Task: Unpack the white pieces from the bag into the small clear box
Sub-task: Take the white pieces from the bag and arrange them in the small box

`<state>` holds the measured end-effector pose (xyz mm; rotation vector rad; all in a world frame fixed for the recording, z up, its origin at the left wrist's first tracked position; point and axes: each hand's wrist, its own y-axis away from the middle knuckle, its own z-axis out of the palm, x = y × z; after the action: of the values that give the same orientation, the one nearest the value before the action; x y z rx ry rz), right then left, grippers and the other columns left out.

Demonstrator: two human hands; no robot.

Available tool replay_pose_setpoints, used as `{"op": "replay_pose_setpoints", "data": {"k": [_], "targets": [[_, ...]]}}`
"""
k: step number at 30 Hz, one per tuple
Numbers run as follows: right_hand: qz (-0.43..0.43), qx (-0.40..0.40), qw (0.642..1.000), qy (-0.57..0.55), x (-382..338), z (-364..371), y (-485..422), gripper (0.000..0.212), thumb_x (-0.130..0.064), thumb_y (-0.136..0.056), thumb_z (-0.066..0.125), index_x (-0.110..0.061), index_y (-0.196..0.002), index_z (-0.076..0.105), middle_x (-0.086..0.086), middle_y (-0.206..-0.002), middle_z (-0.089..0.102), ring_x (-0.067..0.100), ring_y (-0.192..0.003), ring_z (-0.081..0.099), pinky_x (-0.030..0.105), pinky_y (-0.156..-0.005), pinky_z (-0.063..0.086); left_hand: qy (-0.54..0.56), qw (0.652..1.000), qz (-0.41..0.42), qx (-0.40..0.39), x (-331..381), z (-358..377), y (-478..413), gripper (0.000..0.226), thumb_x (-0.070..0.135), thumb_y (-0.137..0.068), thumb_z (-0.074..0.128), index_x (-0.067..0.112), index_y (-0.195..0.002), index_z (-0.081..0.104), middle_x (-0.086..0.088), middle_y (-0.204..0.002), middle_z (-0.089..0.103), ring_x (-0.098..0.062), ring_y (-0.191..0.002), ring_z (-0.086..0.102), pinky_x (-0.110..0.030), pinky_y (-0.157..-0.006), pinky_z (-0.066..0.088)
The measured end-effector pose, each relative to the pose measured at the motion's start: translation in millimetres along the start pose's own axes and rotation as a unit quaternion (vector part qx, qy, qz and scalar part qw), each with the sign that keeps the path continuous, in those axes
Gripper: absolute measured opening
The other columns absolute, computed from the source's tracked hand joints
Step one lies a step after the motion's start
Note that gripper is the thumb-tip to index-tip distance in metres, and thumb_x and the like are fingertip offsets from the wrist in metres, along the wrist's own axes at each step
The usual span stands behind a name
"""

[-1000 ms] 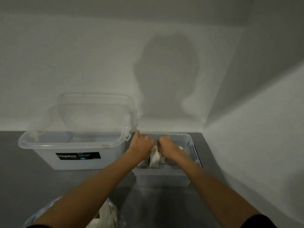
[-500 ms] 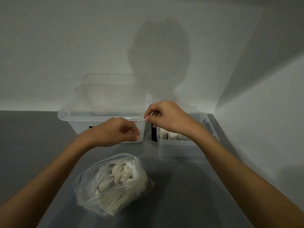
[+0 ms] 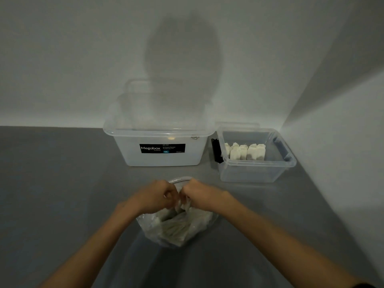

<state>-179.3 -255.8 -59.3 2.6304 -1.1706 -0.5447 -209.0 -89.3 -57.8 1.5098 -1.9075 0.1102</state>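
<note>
Room: grey counter [image 3: 52,183] in a corner of white walls [image 3: 62,59]; head-shaped shadow on back wall.
Big box [image 3: 133,154]: 1, clear, no lid on, at back of counter against the wall.
Small box [image 3: 257,163]: 1, clear, just right of big box, apart from it, near the corner.
Bag [image 3: 176,229]: 1, clear plastic, on counter in front of both boxes, well apart from them; mouth faces the boxes, packed w/ white pieces.
Left hand [image 3: 155,196]: at bag mouth, fingers curled in, tips by right hand's; can't tell what they grip, too blurred.
Right hand [image 3: 203,194]: at bag mouth, fingers curled, pinching a white piece [image 3: 184,204] just above the opening.
White pieces [image 3: 245,151]: upright in small box, approx 2 rows at its back left; at least 6, exact no. unclear. Rest in bag, uncountable.
Label [image 3: 162,148]: black, on big box front; reads "Megabox", "12L"; smaller text illegible.
Latches: 2 on small box, black latch [image 3: 216,150] left end, blue-grey latch [image 3: 282,148] right end.
</note>
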Motion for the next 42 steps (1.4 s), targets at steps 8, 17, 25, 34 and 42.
{"op": "replay_pose_setpoints", "data": {"k": [8,17,25,34,42], "targets": [[0.027,0.109,0.993,-0.038,-10,-18,9,0.010,-0.008,-0.088,0.056,-0.008,-0.090,0.066,0.012,-0.088,0.065,0.027,-0.080,0.062,0.036,-0.066,0.051,0.091,0.989,0.029,0.109,-2,17,3,0.024,0.029,-0.081,0.072,0.021,-0.103,0.066,0.010,-0.092,0.066,-0.005,-0.082,0.060,-0.013,-0.069,0.044],[0.071,0.080,0.988,-0.113,-16,-27,6,0.007,0.002,-0.087,0.056,-0.003,-0.088,0.061,0.006,-0.077,0.057,0.014,-0.064,0.057,0.013,-0.048,0.045,0.187,0.959,0.017,0.214,-19,16,13,0.015,0.016,-0.085,0.068,0.021,-0.071,0.062,0.003,-0.065,0.064,-0.013,-0.065,0.062,-0.033,-0.066,0.052],[0.078,-0.043,0.995,0.037,-18,3,-1,0.012,-0.002,-0.089,0.056,0.003,-0.097,0.064,0.014,-0.090,0.056,0.021,-0.077,0.048,0.028,-0.068,0.039,0.268,0.944,0.017,0.193,-27,16,24,0.035,0.042,-0.082,0.060,0.009,-0.077,0.066,-0.019,-0.075,0.066,-0.035,-0.072,0.064,-0.050,-0.073,0.053],[0.088,0.016,0.982,-0.165,7,-30,12,0.006,-0.005,-0.084,0.067,-0.003,-0.085,0.073,-0.006,-0.058,0.060,-0.001,-0.040,0.054,0.013,-0.045,0.045,0.340,0.923,0.003,0.179,-22,7,22,0.016,0.024,-0.090,0.063,0.012,-0.088,0.074,-0.017,-0.086,0.072,-0.034,-0.085,0.068,-0.042,-0.081,0.058],[0.103,0.023,0.925,-0.364,31,-76,39,0.005,-0.017,-0.091,0.064,-0.013,-0.093,0.066,-0.002,-0.076,0.067,0.011,-0.064,0.065,0.020,-0.051,0.050,0.355,0.918,0.008,0.175,-5,-9,14,0.013,0.017,-0.090,0.064,0.008,-0.090,0.072,-0.020,-0.085,0.070,-0.014,-0.071,0.062,-0.021,-0.065,0.052]]}}
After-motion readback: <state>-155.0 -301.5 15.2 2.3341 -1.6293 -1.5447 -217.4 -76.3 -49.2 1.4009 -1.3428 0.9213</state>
